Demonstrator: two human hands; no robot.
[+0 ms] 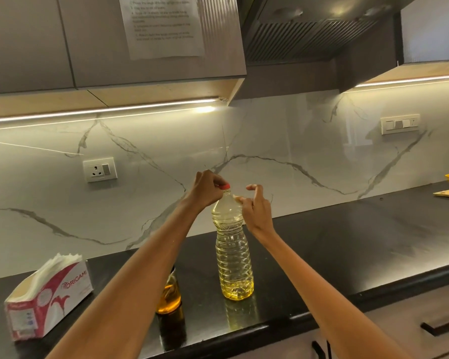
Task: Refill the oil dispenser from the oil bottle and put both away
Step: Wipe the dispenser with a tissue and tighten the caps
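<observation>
On black counter [347, 244], left hand [205, 190] pinching oil bottle [232, 250] cap [226, 187], right hand [255, 206] loosely curled beside neck.

Two bare forearms reach in from below. The left hand [205, 189] and right hand [257, 208] are bare too. No sleeves show up to the frame edge.

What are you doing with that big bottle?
A person is working at the red cap of an oil bottle that stands upright on the black counter. The left hand pinches the cap, while the right hand touches the bottle's shoulder with loosely curled fingers. A small amber dispenser stands beside the bottle, partly hidden behind the left arm. A tissue box sits at the left.
</observation>
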